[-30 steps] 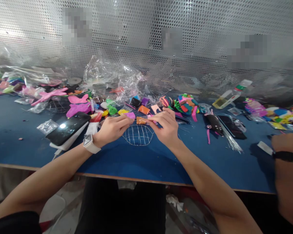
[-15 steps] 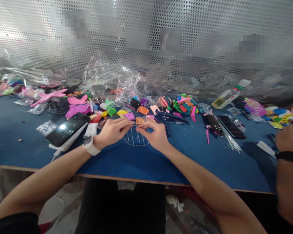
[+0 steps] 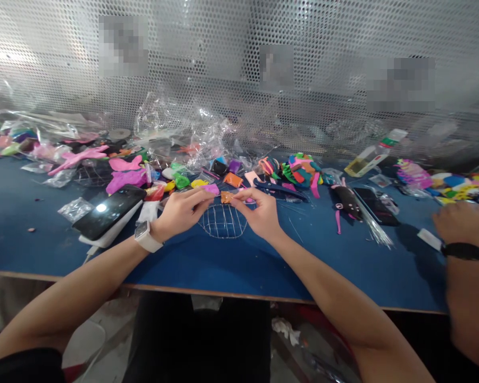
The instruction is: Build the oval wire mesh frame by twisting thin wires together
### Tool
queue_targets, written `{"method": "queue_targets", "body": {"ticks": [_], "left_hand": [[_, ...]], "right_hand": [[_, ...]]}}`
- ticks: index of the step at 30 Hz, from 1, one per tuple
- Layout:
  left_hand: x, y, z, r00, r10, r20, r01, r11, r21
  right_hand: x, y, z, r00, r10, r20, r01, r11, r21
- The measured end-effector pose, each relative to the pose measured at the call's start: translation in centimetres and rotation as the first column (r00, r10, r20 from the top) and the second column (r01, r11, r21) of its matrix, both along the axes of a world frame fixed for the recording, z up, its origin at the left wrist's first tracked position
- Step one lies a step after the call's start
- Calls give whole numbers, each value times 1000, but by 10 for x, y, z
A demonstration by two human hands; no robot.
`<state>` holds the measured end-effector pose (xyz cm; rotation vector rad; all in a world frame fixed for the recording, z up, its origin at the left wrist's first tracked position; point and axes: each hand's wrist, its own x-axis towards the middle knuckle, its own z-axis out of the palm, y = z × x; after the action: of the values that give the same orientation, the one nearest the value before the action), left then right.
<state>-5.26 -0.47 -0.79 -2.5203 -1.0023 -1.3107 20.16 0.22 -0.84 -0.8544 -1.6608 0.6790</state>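
Observation:
A small basket-like wire frame (image 3: 223, 223), made of thin crossed wires, lies on the blue table in front of me. My left hand (image 3: 186, 213), with a white watch (image 3: 147, 236) on its wrist, is closed, thumb and forefinger pinched at the frame's far left. Opposite it, my right hand (image 3: 259, 213) is also pinched, its fingertips over the frame's far right side. A narrow gap separates the two pinches. Whatever they grip is too thin or too hidden to make out. Just behind the fingertips lies a brown-orange packet (image 3: 226, 197).
Colourful clay pieces and crumpled clear plastic (image 3: 183, 125) line the back by a perforated metal panel. A phone (image 3: 109, 213) lies at left, dark-blue-handled pliers (image 3: 281, 189) behind my right hand. Rightward are a bottle (image 3: 373, 154), loose wires (image 3: 373, 223) and another person's hand (image 3: 463, 226).
My two pinched hands have moved slightly apart and a little up, showing more of the wire frame. The other person's hand at right has shifted left, further into view.

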Motion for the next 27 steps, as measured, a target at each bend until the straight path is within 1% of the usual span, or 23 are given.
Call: {"method": "queue_targets", "body": {"ticks": [3,7,11,17,19,21,25,27], "left_hand": [[0,1,0,999,43,1,-43,999,-16],[0,2,-1,998,42,-42,-43,999,-6],[1,1,0,998,41,-53,-40,999,9],[1,0,4,997,71,-38,-71,997,-23],[1,-1,4,997,72,-37,-72,997,-22],[1,-1,4,997,65,-35,-66,997,-28],[1,0,2,998,50,-36,-52,998,-42],[1,0,2,998,48,-32,-49,998,-30]], "right_hand": [[2,4,0,996,-22,-87,20,1000,-22],[1,7,-1,981,5,-193,-18,998,-66],[0,10,-2,980,-10,-198,-9,996,-94],[2,15,-6,982,-43,-183,24,994,-104],[3,15,-7,988,-45,-150,30,994,-103],[3,14,-7,997,-31,-77,24,996,-88],[3,9,-6,996,54,75,-52,998,-34],[2,7,-5,987,62,147,-65,998,16]]}}
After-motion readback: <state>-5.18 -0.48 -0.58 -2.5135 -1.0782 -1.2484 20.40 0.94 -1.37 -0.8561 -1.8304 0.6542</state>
